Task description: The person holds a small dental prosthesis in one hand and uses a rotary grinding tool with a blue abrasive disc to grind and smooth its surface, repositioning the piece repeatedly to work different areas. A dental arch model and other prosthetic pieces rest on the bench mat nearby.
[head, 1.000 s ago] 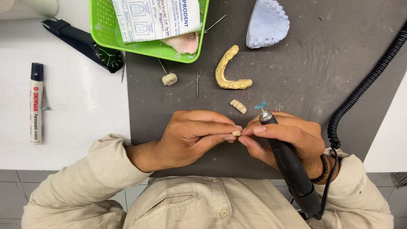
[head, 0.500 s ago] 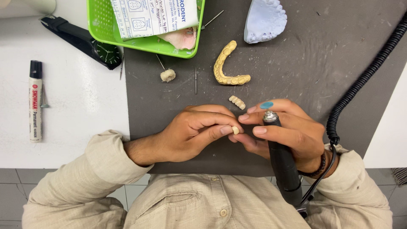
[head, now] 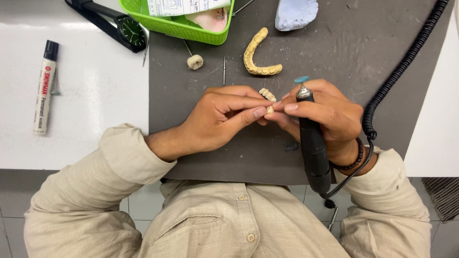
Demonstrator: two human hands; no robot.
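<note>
My left hand [head: 224, 117] pinches a small cream tooth piece [head: 270, 109] between thumb and forefinger, above the dark grey mat [head: 334, 48]. My right hand [head: 330, 114] grips a black rotary handpiece [head: 313, 143], its blue tip [head: 301, 80] pointing up and away from the piece; the right fingertips also touch the piece. A short cream row of teeth [head: 267, 94] lies on the mat just behind my fingers. A curved yellow dental arch [head: 256, 57] lies farther back.
A green tray [head: 191, 24] with papers and a pink cast sits at the top. Also around: a pale blue cast [head: 296, 12], a small polishing wheel [head: 194, 61], a thin bur [head: 224, 70], a wristwatch [head: 129, 31], a marker [head: 45, 86], a coiled black cord [head: 406, 62].
The handpiece tip has lifted off the tooth piece and swung upright. Both hands stay together at the mat's middle.
</note>
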